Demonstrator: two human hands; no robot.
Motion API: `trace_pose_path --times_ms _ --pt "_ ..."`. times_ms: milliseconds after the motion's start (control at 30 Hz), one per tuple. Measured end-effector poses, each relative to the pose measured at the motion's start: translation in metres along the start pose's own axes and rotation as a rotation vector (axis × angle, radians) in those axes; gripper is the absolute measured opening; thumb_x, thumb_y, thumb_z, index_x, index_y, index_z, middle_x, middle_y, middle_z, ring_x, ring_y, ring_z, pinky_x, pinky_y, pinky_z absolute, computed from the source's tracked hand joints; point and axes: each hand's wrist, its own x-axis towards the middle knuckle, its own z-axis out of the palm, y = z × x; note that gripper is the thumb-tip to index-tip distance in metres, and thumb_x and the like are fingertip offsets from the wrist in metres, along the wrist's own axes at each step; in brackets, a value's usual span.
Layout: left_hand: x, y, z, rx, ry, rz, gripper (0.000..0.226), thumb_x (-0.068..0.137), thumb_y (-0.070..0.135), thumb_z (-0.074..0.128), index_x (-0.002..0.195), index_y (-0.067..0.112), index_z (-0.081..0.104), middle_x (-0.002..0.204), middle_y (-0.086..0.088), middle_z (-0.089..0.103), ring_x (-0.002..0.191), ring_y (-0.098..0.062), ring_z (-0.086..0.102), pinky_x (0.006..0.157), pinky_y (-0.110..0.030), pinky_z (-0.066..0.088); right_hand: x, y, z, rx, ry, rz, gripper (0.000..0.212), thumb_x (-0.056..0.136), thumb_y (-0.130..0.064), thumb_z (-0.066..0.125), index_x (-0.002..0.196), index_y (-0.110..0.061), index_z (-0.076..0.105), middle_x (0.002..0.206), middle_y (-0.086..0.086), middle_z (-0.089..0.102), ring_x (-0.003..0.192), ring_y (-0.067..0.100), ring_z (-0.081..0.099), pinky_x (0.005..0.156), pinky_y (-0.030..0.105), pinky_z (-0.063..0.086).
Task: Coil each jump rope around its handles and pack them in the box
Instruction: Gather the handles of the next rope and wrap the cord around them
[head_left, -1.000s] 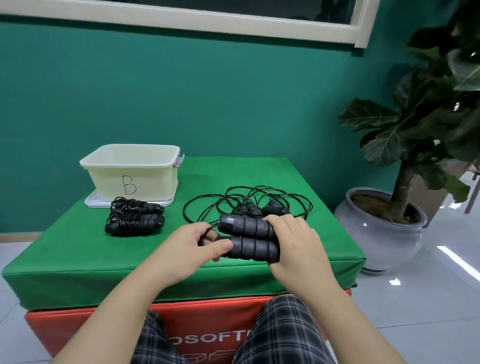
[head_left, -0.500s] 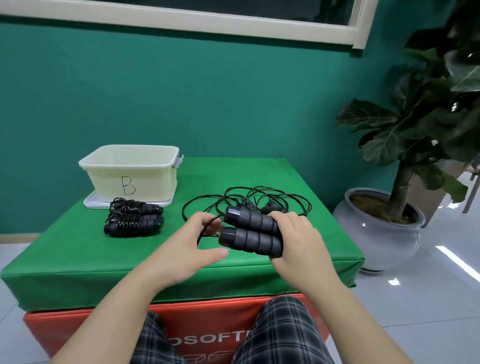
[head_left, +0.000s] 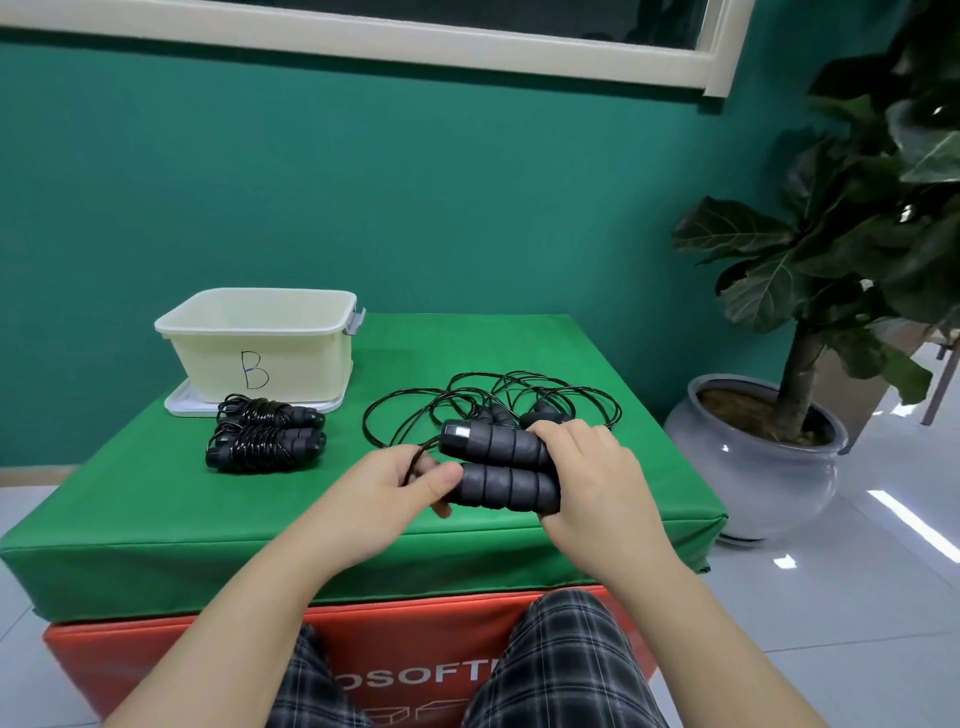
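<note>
We see the right hand (head_left: 597, 483) with its grip clenched around 2 black foam handles (head_left: 501, 467), held side by side and stacked one above the other, just above the near part of the green counter (head_left: 156, 519). The left hand (head_left: 384, 499) sits at the handles' left ends, its thumb against the lower handle and its fingers pinching the thin black cord (head_left: 415, 457) where it leaves them. That cord runs back into a loose tangle of rope (head_left: 493, 400) lying on the counter behind the hands, where we make out at least 2 more dark handles among the loops. To the left, 2 coiled jump ropes (head_left: 265, 436) lie side by side on the counter, each with cord wound around its handles. Just behind them stands the pale yellow box (head_left: 260, 353), marked with a handwritten B and resting on a white lid (head_left: 179, 405); we cannot see its bottom from this angle. A potted plant (head_left: 779, 415) stands on the floor to the right, against the teal wall (head_left: 363, 208).
</note>
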Motion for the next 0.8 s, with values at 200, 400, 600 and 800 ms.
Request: trace_pose_path --times_ms 200,400,600,800 --pt "0.0001 -0.0052 0.0016 -0.01 0.016 0.069 0.046 0.062 0.051 0.067 0.099 0.027 0.052 0.103 0.014 0.06 0.097 0.007 0.053 0.087 -0.012 0.035 -0.0009 0.0011 0.0013 0.061 -0.018 0.044 0.051 0.064 -0.013 0.064 0.112 -0.024 0.049 0.095 -0.001 0.056 0.081 0.026 0.05 0.063 0.034 0.04" --pt "0.0012 -0.0034 -0.001 0.003 0.017 0.15 0.039 0.061 0.054 0.064 0.088 0.025 0.059 0.088 0.013 0.067 0.083 0.005 0.056 0.081 -0.015 0.039 -0.0008 -0.0006 -0.0025 0.081 -0.089 0.055 0.047 0.069 -0.015 0.058 0.115 -0.025 0.049 0.1 -0.002 0.055 0.087 0.026 0.05 0.066 0.034 0.04" --pt "0.001 -0.0039 -0.0044 0.012 -0.012 0.119 0.052 0.054 0.063 0.06 0.096 0.033 0.051 0.099 0.013 0.063 0.096 0.001 0.056 0.089 -0.019 0.04 -0.0027 -0.0014 -0.0065 0.195 -0.153 0.129 0.046 0.075 -0.018 0.055 0.119 -0.029 0.046 0.109 -0.006 0.054 0.1 0.021 0.048 0.073 0.032 0.041" --pt "0.0017 0.0009 -0.0052 0.02 -0.048 0.023 0.067 0.054 0.08 0.048 0.07 0.016 0.062 0.062 0.009 0.067 0.061 -0.01 0.049 0.065 -0.03 0.039 -0.001 -0.0016 -0.0073 0.089 -0.133 0.068 0.047 0.073 -0.014 0.056 0.118 -0.026 0.048 0.104 -0.002 0.053 0.092 0.026 0.048 0.068 0.033 0.039"
